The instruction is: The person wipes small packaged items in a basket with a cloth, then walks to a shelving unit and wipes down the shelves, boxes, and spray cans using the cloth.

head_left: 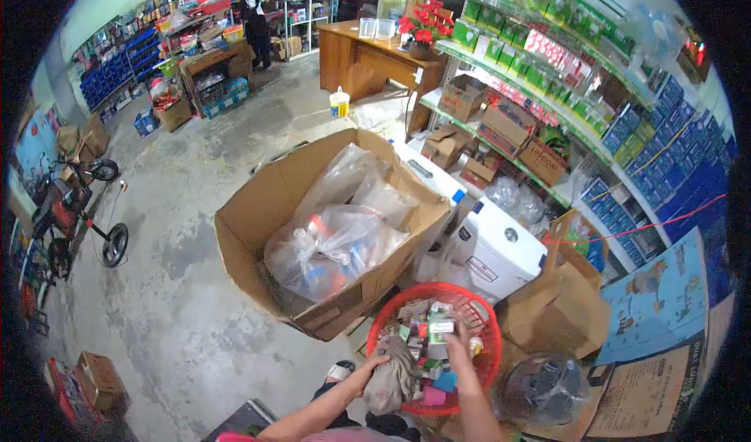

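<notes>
So there's a small green-and-white box (440,328) over the pile of little packs in a red basket (491,350). The right hand (460,342) is blurry right beside it, can't tell if it's gripping. The left hand (380,361) has a greyish cloth (390,381) bunched in its grip, at the basket's near-left edge. Just beyond sits a big cardboard carton (244,242) with clear plastic bags (325,246) inside.

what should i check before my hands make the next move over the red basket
1. Left hand has the grey cloth: ok, held.
2. Right hand grip on the white-and-green box: cannot tell, blurred.
3. Red basket open at the top: ok.
4. Basket contents neatly arranged: not ok, jumbled.
5. Large cardboard box open: ok, plastic bags inside.
</notes>
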Motion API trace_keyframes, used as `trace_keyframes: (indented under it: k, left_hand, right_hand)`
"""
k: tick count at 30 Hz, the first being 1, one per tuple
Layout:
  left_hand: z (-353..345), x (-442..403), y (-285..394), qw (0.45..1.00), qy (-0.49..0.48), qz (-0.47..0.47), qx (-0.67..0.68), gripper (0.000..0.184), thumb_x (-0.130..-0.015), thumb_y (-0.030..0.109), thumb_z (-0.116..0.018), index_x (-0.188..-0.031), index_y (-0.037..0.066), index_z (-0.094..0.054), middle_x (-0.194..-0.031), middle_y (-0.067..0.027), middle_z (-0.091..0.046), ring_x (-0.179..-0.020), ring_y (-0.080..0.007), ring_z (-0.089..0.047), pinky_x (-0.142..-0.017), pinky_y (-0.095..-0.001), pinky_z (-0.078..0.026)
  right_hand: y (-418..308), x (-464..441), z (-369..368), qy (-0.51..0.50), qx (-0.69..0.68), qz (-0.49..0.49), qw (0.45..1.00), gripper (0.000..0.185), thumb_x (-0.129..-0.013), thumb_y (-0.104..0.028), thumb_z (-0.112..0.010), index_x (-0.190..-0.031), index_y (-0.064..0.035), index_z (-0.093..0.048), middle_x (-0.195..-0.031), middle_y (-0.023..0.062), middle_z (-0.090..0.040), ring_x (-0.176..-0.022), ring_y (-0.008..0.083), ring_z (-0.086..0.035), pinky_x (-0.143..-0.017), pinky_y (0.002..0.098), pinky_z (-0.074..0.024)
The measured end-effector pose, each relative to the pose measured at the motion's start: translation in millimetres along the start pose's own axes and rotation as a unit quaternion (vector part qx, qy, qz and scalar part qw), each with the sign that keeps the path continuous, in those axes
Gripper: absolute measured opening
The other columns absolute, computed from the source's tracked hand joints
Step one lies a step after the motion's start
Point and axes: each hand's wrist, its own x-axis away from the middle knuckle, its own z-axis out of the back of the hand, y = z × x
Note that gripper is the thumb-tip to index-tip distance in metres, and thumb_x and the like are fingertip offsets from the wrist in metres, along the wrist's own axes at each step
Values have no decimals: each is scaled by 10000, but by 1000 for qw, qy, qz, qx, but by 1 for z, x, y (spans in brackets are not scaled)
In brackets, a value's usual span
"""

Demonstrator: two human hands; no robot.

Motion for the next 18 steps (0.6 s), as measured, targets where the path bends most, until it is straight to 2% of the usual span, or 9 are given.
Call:
trace_keyframes:
  k: [1,3,7,9,11,12,15,17,18]
  left_hand:
    - [-16,9,2,1000,-5,-2,2,436,-794,388,-480,-1053,41,-531,-957,-104,-602,-841,-239,-588,-798,-364,-450]
    - [-50,26,19,996,-91,-12,18,465,-794,330,-521,-1170,78,-417,-998,-92,-572,-848,-206,-574,-770,-362,-458]
    - [-66,32,11,993,-93,-70,-8,462,-811,332,-500,-1179,67,-412,-979,-72,-577,-852,-181,-569,-808,-315,-433]
    - [-68,33,17,987,-122,-103,-10,512,-809,322,-502,-1216,46,-359,-1053,-79,-541,-940,-193,-535,-856,-315,-400]
    - [-65,26,24,983,-61,-175,4,542,-808,288,-497,-1258,62,-298,-1171,-91,-461,-1042,-200,-471,-890,-321,-367]
    - [-73,34,33,974,-95,-204,18,552,-802,272,-497,-1272,79,-280,-1210,-91,-420,-1075,-203,-443,-904,-320,-352]
    - [-98,64,53,940,-161,-300,-15,549,-789,240,-488,-1282,123,-274,-1243,-87,-381,-1110,-197,-405,-935,-312,-312]
    - [-97,73,59,941,-151,-299,-54,529,-789,234,-473,-1267,102,-290,-1221,-84,-393,-1106,-195,-399,-943,-308,-294]
    - [-99,78,64,925,-135,-343,-94,518,-790,233,-468,-1258,92,-297,-1211,-86,-400,-1101,-194,-400,-943,-307,-291]
  right_hand:
    - [-20,9,-15,-42,46,57,996,648,-628,-86,-588,-1238,-90,-369,-1126,68,-445,-1044,200,-438,-888,293,-360]
    - [-62,38,-52,-59,68,45,995,650,-618,-97,-614,-1225,-84,-381,-1127,68,-448,-1060,191,-426,-900,301,-348]
    - [-105,60,-82,-35,34,101,994,712,-597,-94,-702,-1221,-46,-361,-1140,88,-453,-1059,192,-437,-907,297,-338]
    - [-125,66,-85,-49,51,112,991,721,-589,-119,-708,-1221,-52,-367,-1133,95,-458,-1064,195,-437,-910,303,-337]
    - [-147,75,-90,-101,77,167,978,743,-570,-149,-717,-1223,-62,-374,-1132,97,-462,-1072,206,-435,-921,318,-325]
    - [-142,73,-84,-122,157,201,959,760,-556,-169,-723,-1223,-56,-377,-1147,102,-453,-1073,218,-435,-933,333,-310]
    - [-141,68,-89,-36,185,256,948,768,-563,-179,-725,-1223,-26,-363,-1149,110,-440,-1055,231,-441,-934,343,-309]
    - [-164,69,-106,18,76,171,982,760,-575,-201,-729,-1216,-17,-364,-1138,117,-439,-1065,230,-425,-936,343,-305]
    - [-164,68,-108,2,106,200,974,752,-581,-204,-734,-1208,-15,-365,-1120,129,-435,-1060,237,-420,-919,346,-317]
